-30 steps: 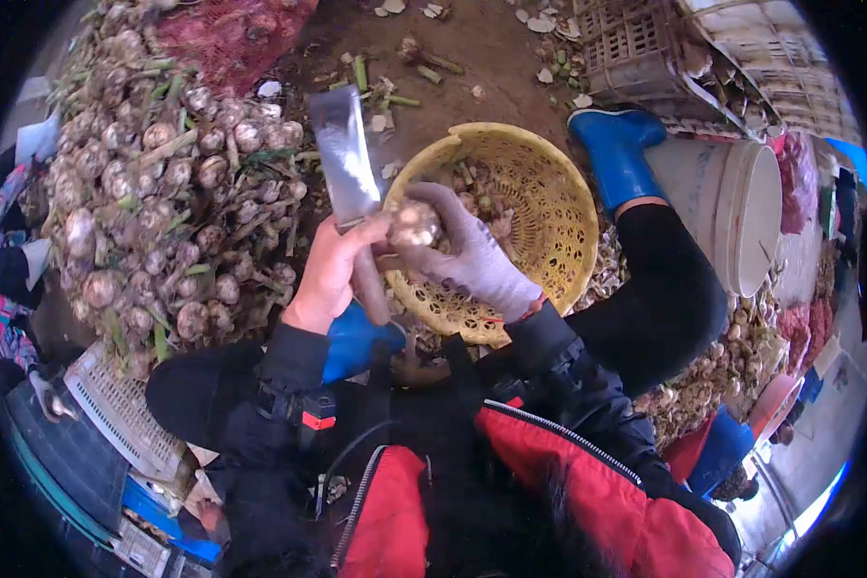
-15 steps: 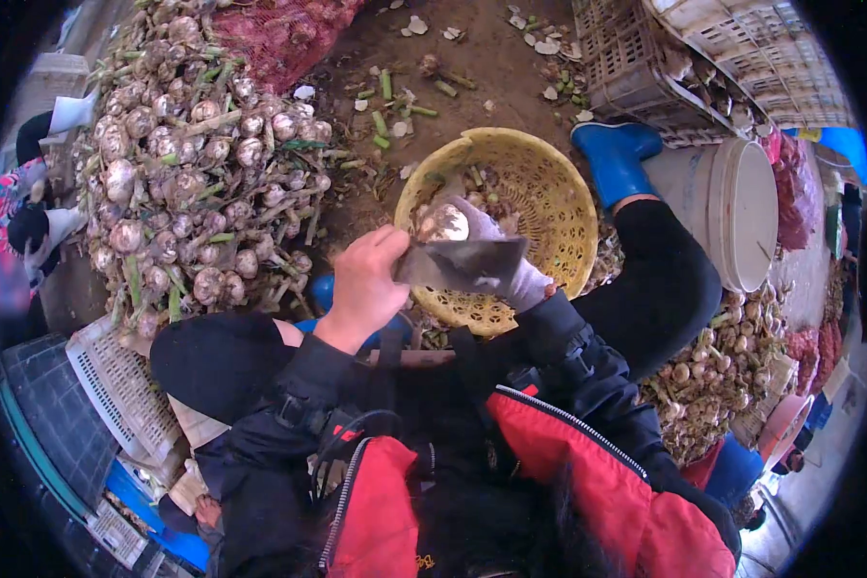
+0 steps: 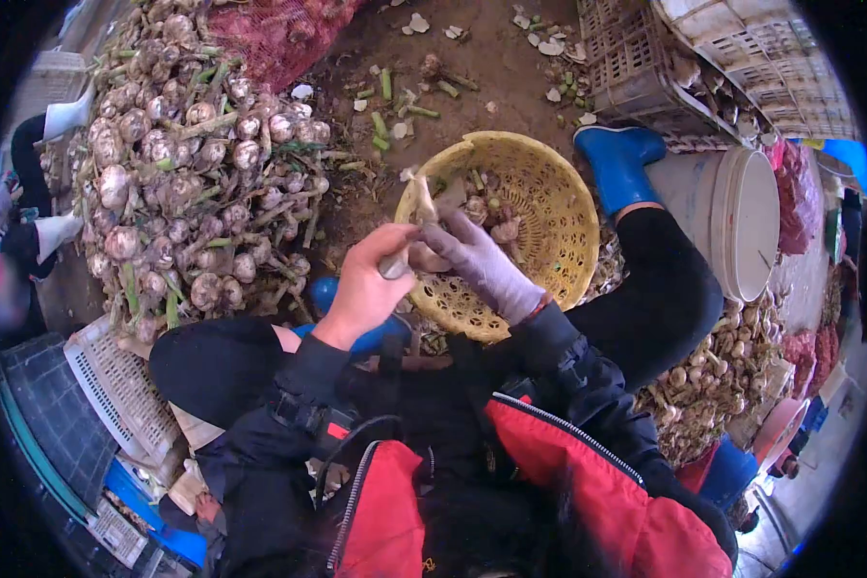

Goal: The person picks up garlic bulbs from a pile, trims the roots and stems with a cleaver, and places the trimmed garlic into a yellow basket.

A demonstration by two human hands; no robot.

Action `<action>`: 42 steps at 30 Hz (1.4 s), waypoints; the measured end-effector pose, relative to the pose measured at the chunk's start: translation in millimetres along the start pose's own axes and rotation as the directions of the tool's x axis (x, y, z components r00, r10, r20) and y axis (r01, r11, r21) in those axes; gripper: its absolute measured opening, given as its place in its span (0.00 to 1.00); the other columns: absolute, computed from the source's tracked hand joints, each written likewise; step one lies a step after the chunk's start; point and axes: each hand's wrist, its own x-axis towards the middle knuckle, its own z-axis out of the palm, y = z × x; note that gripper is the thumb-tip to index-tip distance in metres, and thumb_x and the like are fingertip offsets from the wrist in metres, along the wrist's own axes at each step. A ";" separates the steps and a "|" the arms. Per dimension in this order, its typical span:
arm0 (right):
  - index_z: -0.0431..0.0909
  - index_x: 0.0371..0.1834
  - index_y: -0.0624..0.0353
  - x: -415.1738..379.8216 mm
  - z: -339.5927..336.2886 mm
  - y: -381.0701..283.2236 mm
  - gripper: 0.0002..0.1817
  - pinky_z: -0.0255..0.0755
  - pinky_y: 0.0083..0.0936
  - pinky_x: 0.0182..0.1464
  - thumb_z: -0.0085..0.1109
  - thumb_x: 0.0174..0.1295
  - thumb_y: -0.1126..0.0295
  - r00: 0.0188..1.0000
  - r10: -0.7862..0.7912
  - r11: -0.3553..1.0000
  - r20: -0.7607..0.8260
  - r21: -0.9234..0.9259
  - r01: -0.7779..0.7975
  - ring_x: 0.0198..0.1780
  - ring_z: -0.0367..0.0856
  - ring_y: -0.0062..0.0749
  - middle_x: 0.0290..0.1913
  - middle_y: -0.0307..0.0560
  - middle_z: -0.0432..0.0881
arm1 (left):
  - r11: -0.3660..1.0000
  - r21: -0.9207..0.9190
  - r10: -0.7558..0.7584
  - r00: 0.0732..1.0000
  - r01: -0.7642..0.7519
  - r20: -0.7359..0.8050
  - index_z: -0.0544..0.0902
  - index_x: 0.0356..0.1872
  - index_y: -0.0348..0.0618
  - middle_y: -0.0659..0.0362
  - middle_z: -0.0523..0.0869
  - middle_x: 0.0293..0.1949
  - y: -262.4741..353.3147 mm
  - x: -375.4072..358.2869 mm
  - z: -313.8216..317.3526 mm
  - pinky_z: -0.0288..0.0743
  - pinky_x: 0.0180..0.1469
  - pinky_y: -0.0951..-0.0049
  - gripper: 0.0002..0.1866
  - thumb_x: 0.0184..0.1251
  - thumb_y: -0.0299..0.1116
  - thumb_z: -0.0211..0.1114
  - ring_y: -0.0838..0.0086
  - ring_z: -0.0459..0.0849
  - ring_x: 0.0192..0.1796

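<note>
My bare left hand (image 3: 371,284) is closed around a knife (image 3: 393,266); only a greyish bit of it shows by the thumb, and the blade is hidden. My right hand (image 3: 486,265), in a dirty pale glove, is closed on a garlic bulb (image 3: 427,258), mostly covered by the fingers. A pale strip of garlic skin or stem (image 3: 422,200) stands up above both hands, which touch each other. Just beyond them is a yellow perforated basket (image 3: 559,207) with several garlic bulbs (image 3: 496,220) and trimmings inside.
To the left rises a big heap of garlic (image 3: 183,183) with stems, beside a red mesh bag (image 3: 279,43). Crates (image 3: 636,67), a white bucket (image 3: 747,222) and more garlic (image 3: 708,376) lie on the right. My blue boot (image 3: 618,159) flanks the basket. Another person's legs (image 3: 34,183) show far left.
The wide dark blade that lay across the garlic bulb has turned out of sight. My gloved hand has rolled over and closed in toward the left hand, and a pale strip now sticks up.
</note>
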 end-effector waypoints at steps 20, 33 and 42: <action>0.71 0.57 0.55 19.3 -14.0 0.2 0.28 0.62 0.42 0.60 0.59 0.56 0.52 0.951 -0.291 0.522 -0.102 -0.850 0.069 0.58 0.69 0.51 0.56 0.58 0.72 | 0.429 0.837 -0.029 0.931 0.341 -0.364 0.79 0.40 0.43 0.52 0.79 0.49 -174.5 73.3 -130.2 0.74 0.47 0.55 0.13 0.50 0.27 0.63 0.49 0.79 0.45; 0.61 0.62 0.63 9.3 2.9 -10.8 0.31 0.69 0.23 0.53 0.62 0.58 0.63 0.988 0.040 0.999 0.149 -0.040 -0.034 0.51 0.71 0.23 0.52 0.45 0.73 | 0.992 0.027 0.122 0.984 -0.119 -0.132 0.78 0.31 0.39 0.57 0.81 0.38 -4.3 14.6 -6.9 0.74 0.43 0.70 0.11 0.44 0.18 0.64 0.64 0.81 0.43; 0.64 0.51 0.61 -1.4 -8.9 11.0 0.33 0.71 0.27 0.38 0.72 0.45 0.63 0.804 -0.551 0.437 0.224 -0.743 0.506 0.39 0.78 0.35 0.36 0.48 0.78 | 0.789 0.557 0.337 0.941 -0.260 -0.038 0.76 0.28 0.42 0.56 0.77 0.32 4.9 -5.9 5.3 0.73 0.36 0.62 0.14 0.35 0.20 0.64 0.57 0.78 0.38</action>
